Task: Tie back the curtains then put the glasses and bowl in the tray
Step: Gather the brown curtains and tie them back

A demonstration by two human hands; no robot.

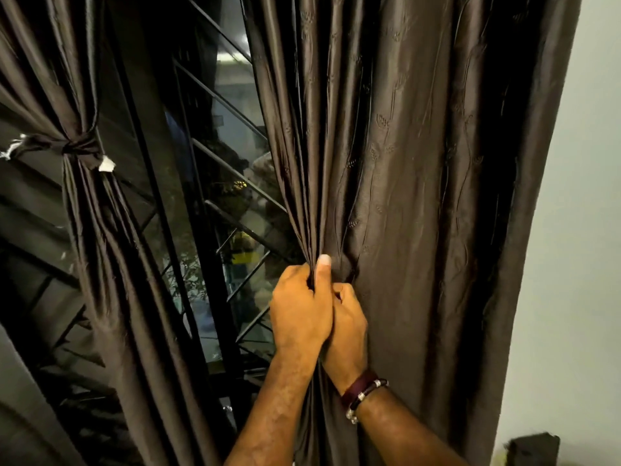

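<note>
The left curtain [100,230] is dark brown and glossy, already gathered and cinched by a knotted tie [79,148] of the same cloth. To the right of it, across the window gap, the right curtain [420,196] hangs loose, its inner edge bunched into tight pleats.

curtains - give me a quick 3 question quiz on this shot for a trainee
1. True or false: the left curtain is already tied back.
2. Which hand wears the bracelets? A) left hand B) right hand C) both
3. What do the left hand and right hand grip together?

Key:
1. True; a knotted tie cinches it.
2. B
3. The gathered inner edge of the right curtain, beside the window grille.
</note>
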